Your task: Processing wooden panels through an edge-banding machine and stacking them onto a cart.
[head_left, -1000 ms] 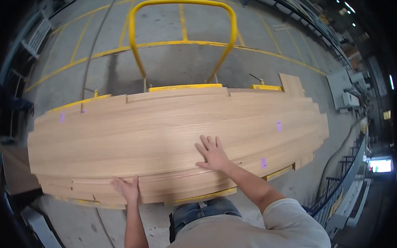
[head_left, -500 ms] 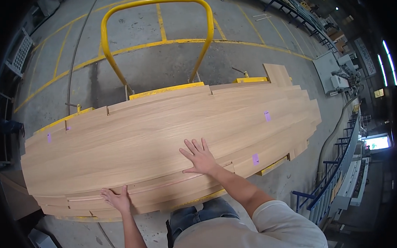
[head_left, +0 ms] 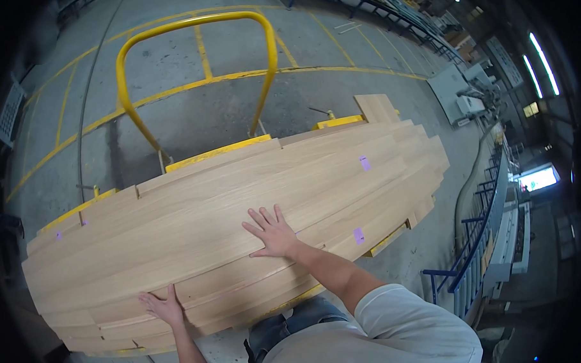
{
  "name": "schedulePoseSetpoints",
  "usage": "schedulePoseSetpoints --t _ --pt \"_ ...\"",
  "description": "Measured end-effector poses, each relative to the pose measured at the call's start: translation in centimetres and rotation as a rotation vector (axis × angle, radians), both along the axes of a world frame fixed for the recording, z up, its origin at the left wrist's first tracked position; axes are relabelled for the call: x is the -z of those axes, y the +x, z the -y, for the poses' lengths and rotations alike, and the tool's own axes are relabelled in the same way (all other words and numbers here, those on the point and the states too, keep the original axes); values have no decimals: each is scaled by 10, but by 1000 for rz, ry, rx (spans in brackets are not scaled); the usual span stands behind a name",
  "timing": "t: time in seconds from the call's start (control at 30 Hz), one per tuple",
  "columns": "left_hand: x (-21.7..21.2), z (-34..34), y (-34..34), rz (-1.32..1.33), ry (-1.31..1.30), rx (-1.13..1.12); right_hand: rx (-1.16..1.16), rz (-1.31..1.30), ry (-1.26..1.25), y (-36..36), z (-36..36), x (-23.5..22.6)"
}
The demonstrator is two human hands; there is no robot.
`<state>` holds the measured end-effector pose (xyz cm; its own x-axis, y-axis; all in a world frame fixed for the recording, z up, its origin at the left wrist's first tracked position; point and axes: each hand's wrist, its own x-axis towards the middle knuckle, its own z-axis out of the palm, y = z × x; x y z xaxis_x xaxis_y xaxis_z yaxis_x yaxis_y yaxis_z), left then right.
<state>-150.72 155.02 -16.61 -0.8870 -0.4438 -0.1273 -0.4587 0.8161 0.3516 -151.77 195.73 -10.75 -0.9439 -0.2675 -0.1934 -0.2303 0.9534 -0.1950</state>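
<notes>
Bare grey concrete floor (head_left: 237, 113) lay beyond the pale stacked wooden boards' (head_left: 196, 223) far edge; left hand (head_left: 162, 307) and right hand (head_left: 273, 232) pressed flat, fingers spread, gripping nothing.

pale oak boards (head_left: 227, 209), yellow handrail (head_left: 195, 21), purple tags (head_left: 365, 163)

The top of the stacked wooden boards (head_left: 240, 202) lies open and flat on every side of the right hand (head_left: 274, 233) and the left hand (head_left: 164, 307), with only small purple stickers (head_left: 365, 163) on it. Beyond the far edge, the yellow rail (head_left: 195, 21) arches over the concrete floor (head_left: 237, 113). To the right, blue railing (head_left: 478, 239) closes off that side.
</notes>
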Motion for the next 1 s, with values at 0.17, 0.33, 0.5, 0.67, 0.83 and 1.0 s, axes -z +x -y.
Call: schedulePoseSetpoints --t 0.17,0.33,0.5,0.67,0.83,1.0 --pt "-12 -18 -27 80 74 -3 54 -17 71 -10 4 -1" --pt "-22 -26 -47 44 36 28 25 -57 101 -13 6 3" --pt "-21 -8 -42 21 47 -23 46 -54 121 -21 23 7" --pt "-20 -18 -47 -77 39 -82 37 -65 135 -19 15 13" --pt "-23 -18 -44 -5 -69 -47 39 -55 140 -18 16 14" --pt "-24 -25 -47 -24 -101 -13 61 -33 125 -14 11 5"
